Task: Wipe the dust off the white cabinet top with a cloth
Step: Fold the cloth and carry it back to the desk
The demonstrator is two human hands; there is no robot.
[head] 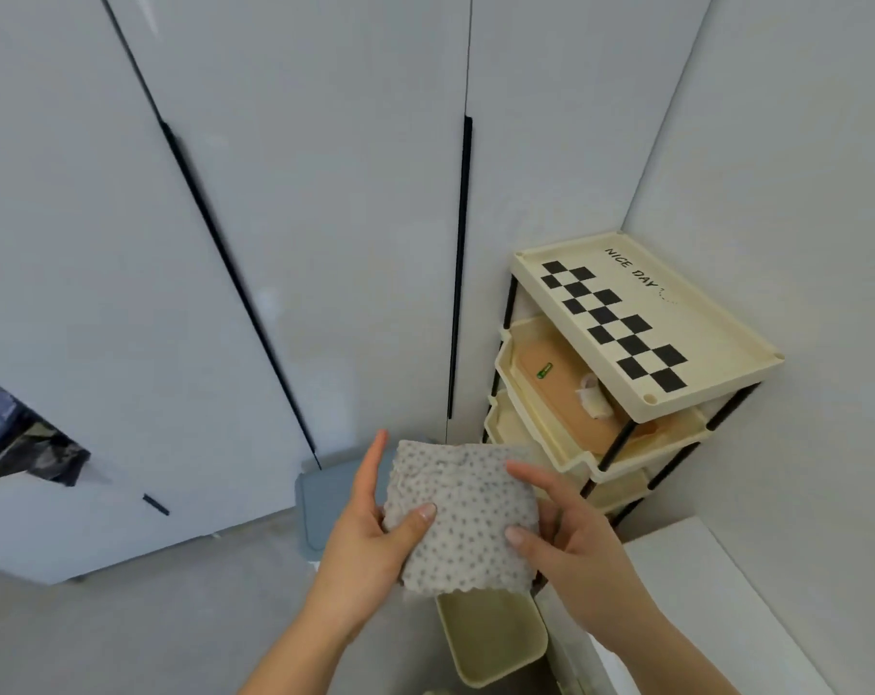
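Observation:
A grey cloth [463, 519] with small dark dots is folded into a rough square and held up in front of me. My left hand [370, 531] grips its left edge, thumb on the front. My right hand [570, 539] grips its right edge, thumb and fingertips on the front. A white cabinet top [716, 589] shows at the lower right, below and to the right of my right hand. Its near end runs out of the frame.
A cream tiered cart [621, 353] with a checkered top tray stands in the corner. Tall white wardrobe doors [325, 218] with black handles fill the back. A grey bin [320, 504] sits on the floor behind the cloth, a cream bin [490, 639] below it.

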